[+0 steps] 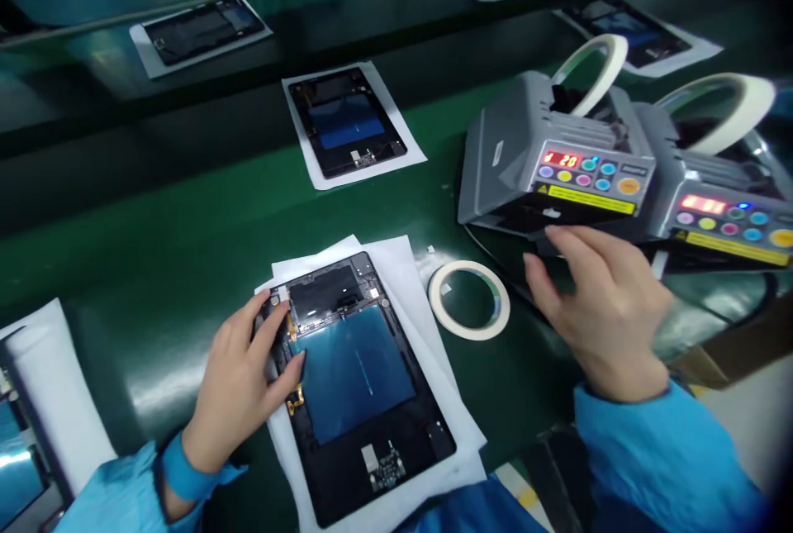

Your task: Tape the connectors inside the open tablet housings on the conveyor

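Note:
An opened tablet point(427, 401) lies tilted on white sheets point(462, 413), its inside facing up with a blue battery point(365, 368) and small circuit boards. My left hand point(239, 376) rests on its left edge, fingers spread, the thumb touching the battery's edge. To the right, my right hand point(604, 310) hovers before a grey tape dispenser point(501, 161), thumb and index finger apart. A small white tape piece point(551, 213) shows at the dispenser's front, just above the index fingertip. Between the tablet and that hand lies a roll of cream tape point(438, 302).
A second tape dispenser point(712, 178) stands at the right, with a tape roll on top. Another opened tablet point(347, 120) lies on paper farther back. Part of a tablet point(25, 434) shows at the left edge. A raised ledge point(347, 25) crosses the back of the green bench.

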The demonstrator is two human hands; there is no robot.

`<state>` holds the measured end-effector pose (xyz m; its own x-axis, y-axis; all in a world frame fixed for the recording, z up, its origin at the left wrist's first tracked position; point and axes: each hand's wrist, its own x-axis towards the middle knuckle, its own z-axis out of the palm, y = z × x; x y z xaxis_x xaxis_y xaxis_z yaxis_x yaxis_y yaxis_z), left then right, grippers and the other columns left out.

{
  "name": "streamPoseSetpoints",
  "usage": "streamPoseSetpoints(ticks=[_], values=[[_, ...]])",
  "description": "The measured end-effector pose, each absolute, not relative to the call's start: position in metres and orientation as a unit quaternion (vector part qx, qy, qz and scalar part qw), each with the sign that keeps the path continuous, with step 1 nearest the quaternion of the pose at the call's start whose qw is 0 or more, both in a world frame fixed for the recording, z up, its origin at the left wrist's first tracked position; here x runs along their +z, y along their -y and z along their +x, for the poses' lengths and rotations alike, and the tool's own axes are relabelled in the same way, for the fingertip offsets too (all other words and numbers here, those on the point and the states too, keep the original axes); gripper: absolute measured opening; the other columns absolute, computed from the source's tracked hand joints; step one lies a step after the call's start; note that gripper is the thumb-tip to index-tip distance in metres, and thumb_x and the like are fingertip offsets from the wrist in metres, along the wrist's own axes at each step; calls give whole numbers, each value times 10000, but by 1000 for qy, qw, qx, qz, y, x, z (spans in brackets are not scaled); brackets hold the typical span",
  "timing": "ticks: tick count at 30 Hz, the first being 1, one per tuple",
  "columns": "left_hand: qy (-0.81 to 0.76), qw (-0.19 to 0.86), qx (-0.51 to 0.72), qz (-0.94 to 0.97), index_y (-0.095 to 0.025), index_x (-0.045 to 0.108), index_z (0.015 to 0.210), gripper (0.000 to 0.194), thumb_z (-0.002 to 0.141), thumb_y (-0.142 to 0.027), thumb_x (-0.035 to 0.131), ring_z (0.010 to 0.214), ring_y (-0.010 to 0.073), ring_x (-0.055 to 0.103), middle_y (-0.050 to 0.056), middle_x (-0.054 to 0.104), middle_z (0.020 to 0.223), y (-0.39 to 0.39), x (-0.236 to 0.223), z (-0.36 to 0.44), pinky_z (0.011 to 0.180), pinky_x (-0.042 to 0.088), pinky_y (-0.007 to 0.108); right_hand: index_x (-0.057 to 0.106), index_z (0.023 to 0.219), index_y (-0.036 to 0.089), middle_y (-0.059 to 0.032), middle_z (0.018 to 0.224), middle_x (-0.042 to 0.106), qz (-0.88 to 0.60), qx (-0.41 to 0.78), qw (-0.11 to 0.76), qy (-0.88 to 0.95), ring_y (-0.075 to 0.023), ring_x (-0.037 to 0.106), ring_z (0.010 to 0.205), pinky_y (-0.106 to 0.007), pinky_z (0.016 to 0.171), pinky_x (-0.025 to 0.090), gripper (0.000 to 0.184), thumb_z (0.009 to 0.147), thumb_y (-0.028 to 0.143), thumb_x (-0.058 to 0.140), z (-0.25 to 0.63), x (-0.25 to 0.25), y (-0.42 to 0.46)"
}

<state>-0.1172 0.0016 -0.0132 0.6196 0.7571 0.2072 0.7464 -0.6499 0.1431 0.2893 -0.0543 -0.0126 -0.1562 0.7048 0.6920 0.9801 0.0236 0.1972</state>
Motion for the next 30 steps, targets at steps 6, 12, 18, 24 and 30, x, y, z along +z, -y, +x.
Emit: streamPoseSetpoints(ticks=[6, 12, 18, 24, 30], values=[[-416, 27, 121, 901, -144, 427, 1413, 449, 1016, -346, 488, 1217, 403, 553, 242, 458, 1445, -1, -12, -117, 938, 530, 535, 673, 1068, 140, -140, 1053, 724, -614, -341, 223, 675, -257, 704, 892, -326, 737, 565, 241, 856, 234, 737, 292, -21, 38], [-418, 34, 126, 899, -145, 434, 1409, 451, 1013, -351, 496, 1218, 405, 551, 240, 464, 1437, -1, -13, -118, 936, 530, 539, 636, 1199, 117, -154, 1036, 722, -623, -334, 242, 664, -268, 707, 910, -333, 790, 581, 366, 851, 189, 726, 294, -20, 43], [-415, 37, 130, 899, -156, 429, 1418, 454, 1014, -353, 494, 1230, 399, 547, 234, 458, 1448, 0, -14, -119, 945, 526, 536, 655, 1188, 89, -174, 1021, 715, -625, -335, 231, 666, -276, 704, 894, -331, 750, 571, 356, 849, 173, 721, 294, -22, 42], [-418, 43, 137, 897, -154, 441, 1417, 462, 1012, -372, 492, 1237, 397, 543, 233, 461, 1450, 2, -18, -120, 960, 520, 544, 681, 1026, 115, -166, 1005, 718, -608, -337, 242, 677, -256, 708, 871, -309, 732, 563, 209, 845, 203, 737, 296, -24, 40], [-418, 50, 142, 896, -142, 451, 1406, 466, 1002, -364, 512, 1252, 395, 530, 239, 450, 1462, 5, -19, -121, 986, 512, 553, 676, 1029, 137, -98, 838, 715, -596, -395, 245, 654, -225, 680, 722, -291, 548, 463, 235, 865, 299, 724, 308, -28, 33]])
